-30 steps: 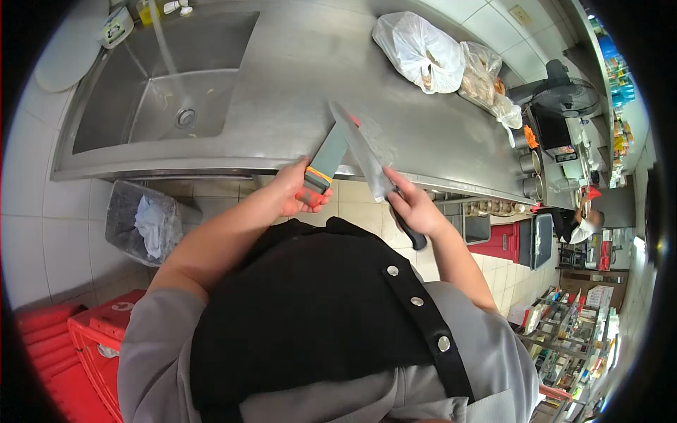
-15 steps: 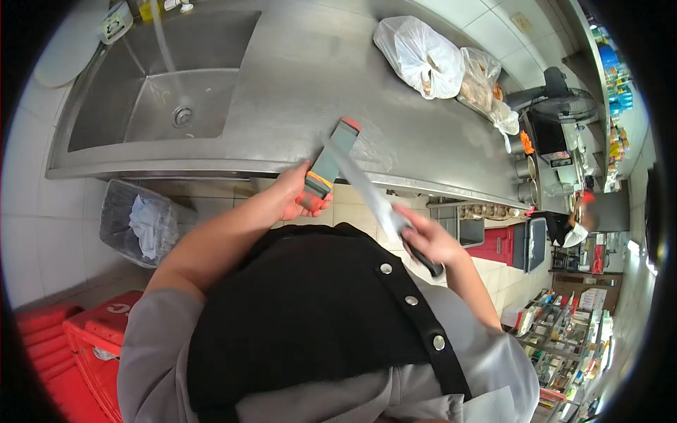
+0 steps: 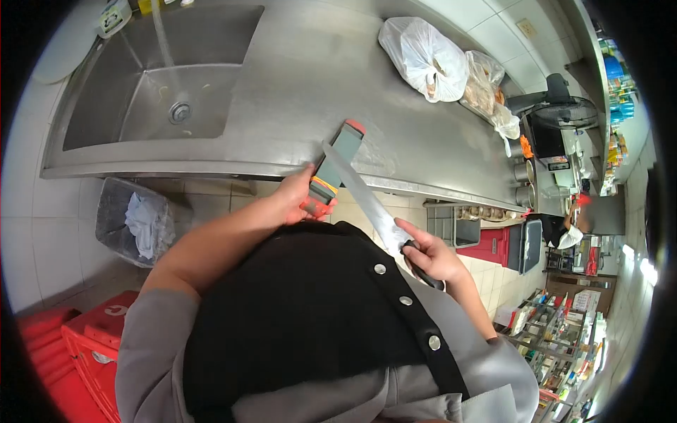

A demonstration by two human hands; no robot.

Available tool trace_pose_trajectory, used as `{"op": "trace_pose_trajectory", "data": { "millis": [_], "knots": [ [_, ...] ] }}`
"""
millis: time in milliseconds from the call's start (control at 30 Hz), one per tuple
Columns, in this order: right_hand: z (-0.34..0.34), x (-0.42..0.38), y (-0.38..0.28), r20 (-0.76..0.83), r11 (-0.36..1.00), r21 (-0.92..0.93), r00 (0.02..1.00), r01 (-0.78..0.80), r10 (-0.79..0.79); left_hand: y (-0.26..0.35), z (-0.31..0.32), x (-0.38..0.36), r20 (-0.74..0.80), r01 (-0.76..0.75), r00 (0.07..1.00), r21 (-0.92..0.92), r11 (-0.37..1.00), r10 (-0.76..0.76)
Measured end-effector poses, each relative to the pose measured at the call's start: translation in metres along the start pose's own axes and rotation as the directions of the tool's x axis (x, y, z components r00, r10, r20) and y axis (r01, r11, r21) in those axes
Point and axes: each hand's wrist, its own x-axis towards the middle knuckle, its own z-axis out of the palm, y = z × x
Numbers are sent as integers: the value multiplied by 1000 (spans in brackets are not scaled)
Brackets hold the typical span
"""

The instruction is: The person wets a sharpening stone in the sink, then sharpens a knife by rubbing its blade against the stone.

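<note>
My left hand [image 3: 302, 196] is closed round the near end of a sharpening stone [image 3: 343, 151], a grey-green block in a holder with red ends and a yellow band. Its far end reaches over the edge of the steel counter [image 3: 296, 92]. In my right hand [image 3: 434, 257] is a large kitchen knife [image 3: 365, 199], gripped by its black handle. The blade slants up and to the left, and its tip part overlaps the stone in this view.
To the left, water runs into a steel sink [image 3: 176, 77]. Under the counter stands a lined bin [image 3: 137, 225]. White plastic bags [image 3: 427, 60] and a black fan [image 3: 557, 106] are at the back right. Red crates [image 3: 92, 345] sit at the lower left. A person [image 3: 564, 229] stands far right.
My right hand and the knife have shifted slightly down, and the blade shows sharper than before. The left hand keeps its hold on the stone, and the whole view has shifted slightly.
</note>
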Motion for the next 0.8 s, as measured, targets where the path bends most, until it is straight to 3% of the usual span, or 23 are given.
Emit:
{"op": "trace_pose_trajectory", "data": {
  "millis": [67, 133, 167, 267, 300, 367, 400, 433, 467, 567, 633, 667, 700, 800],
  "knots": [
    [-8, 35, 0, -54, 982, -187, 998, 30, -41, -4, -1, 4, -1, -5, 1000, 9, 1000, 5],
    [-12, 109, -4, -156, 927, -327, 956, 185, -246, -3, 0, 4, -4, 8, 1000, 13, 1000, -8],
    [-8, 134, -22, -198, 980, -193, 976, 46, -84, -2, 1, 3, -3, 6, 1000, 20, 1000, -6],
    [9, 151, -39, -277, 1000, -6, 961, 14, -15, 1, 7, -4, -25, 43, 999, 25, 999, -42],
    [8, 135, -25, -275, 982, -186, 958, 36, -87, 2, 7, -4, -32, 59, 998, 19, 998, -58],
    [15, 78, -4, -208, 972, -221, 971, 75, -122, 0, 4, -1, -1, 38, 999, 26, 999, -38],
    [21, 48, 5, -163, 984, -154, 980, 91, -117, -1, 3, 1, 13, 22, 1000, 23, 999, -23],
    [30, 26, -10, -96, 996, 63, 993, -66, 72, -1, 1, 2, 47, 31, 998, 17, 999, -32],
    [33, 24, -8, -98, 994, 102, 995, -26, 36, -2, 0, 2, 52, 35, 998, -2, 999, -35],
    [16, 93, -20, -134, 999, -35, 990, -37, 32, -1, 0, 0, 60, 34, 998, -6, 999, -33],
    [7, 162, -30, -257, 995, -75, 963, 65, -83, -2, 0, -1, 45, 21, 999, -2, 1000, -21],
    [4, 189, -38, -320, 999, -16, 946, 49, -51, -2, 2, -1, 22, 25, 999, -15, 1000, -25],
    [3, 204, -42, -384, 998, 47, 923, 37, -17, 0, 4, -1, 2, 29, 1000, -23, 999, -29],
    [14, 189, -26, -467, 995, -75, 879, 71, -98, 0, 7, -4, -44, 32, 998, -2, 999, -32]
  ]
}}
